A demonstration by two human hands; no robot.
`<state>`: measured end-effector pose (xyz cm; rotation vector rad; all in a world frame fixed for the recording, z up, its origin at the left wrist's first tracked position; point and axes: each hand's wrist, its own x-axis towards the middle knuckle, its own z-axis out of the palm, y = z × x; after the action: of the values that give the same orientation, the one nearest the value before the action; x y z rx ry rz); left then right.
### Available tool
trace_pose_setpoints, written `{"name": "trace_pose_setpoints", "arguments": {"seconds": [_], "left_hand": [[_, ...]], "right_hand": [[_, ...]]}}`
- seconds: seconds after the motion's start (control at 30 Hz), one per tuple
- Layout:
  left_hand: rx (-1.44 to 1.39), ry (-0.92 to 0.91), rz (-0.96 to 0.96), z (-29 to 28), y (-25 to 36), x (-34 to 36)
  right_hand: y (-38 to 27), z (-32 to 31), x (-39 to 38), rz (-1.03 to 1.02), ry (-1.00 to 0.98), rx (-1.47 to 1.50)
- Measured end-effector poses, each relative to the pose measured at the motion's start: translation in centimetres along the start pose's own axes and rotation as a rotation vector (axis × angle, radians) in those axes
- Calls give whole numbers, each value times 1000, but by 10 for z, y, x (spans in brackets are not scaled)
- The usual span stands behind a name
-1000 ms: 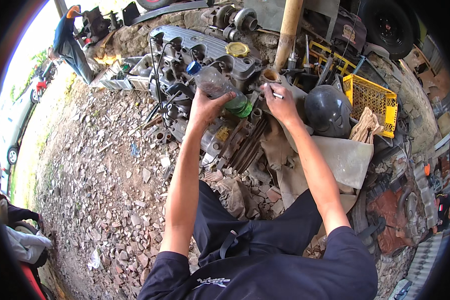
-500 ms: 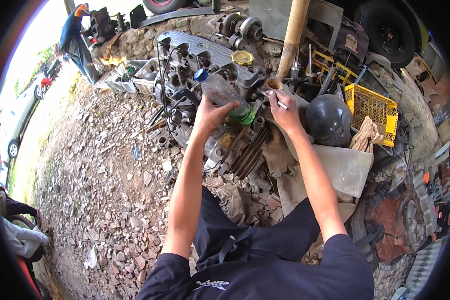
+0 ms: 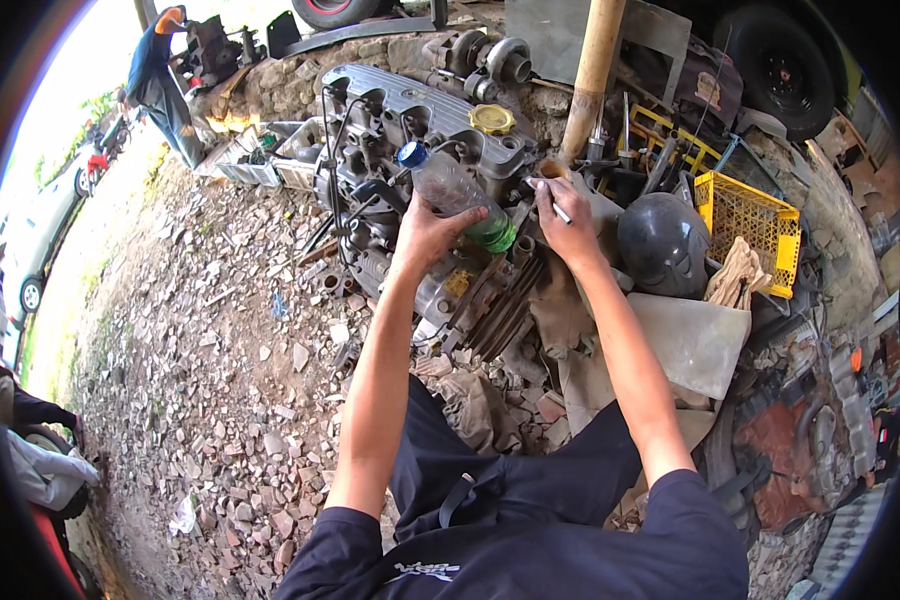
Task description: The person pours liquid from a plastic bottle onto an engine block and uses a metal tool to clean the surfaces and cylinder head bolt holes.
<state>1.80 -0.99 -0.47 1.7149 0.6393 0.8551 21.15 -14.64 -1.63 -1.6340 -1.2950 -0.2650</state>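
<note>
My left hand (image 3: 430,228) is wrapped round a clear plastic bottle (image 3: 448,186) with a blue cap and a green-tinted base. The bottle lies tilted, its cap end up and to the left. In my right hand (image 3: 566,218) is a slim white pen-like tool (image 3: 562,213), pinched in the fingers just right of the bottle's base. Its exact kind is too small to tell. Both hands are over a grey engine (image 3: 410,108) with a yellow oil filler cap (image 3: 491,119). A brown-rimmed opening (image 3: 552,168) sits just beyond my right hand.
A black helmet (image 3: 662,244) and a yellow crate (image 3: 760,225) stand to the right. A bamboo pole (image 3: 592,80) rises behind the engine, near a turbocharger (image 3: 508,62). Broken stone covers the ground (image 3: 210,380) at left. A person (image 3: 160,95) is at the far left.
The view has shifted slightly. In my right hand the pen-like tool has tilted a little steeper. My left hand keeps the same hold on the bottle.
</note>
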Motion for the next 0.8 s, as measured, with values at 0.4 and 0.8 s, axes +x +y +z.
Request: {"name": "trace_pose_setpoints", "arguments": {"seconds": [0.4,0.8], "left_hand": [[10,-2,15,3,1,2],[18,-27,-48,-2,11,-2]], "right_hand": [[21,6,7,-88,142,-277],[16,-13,-11,-203,-62,-52]]}}
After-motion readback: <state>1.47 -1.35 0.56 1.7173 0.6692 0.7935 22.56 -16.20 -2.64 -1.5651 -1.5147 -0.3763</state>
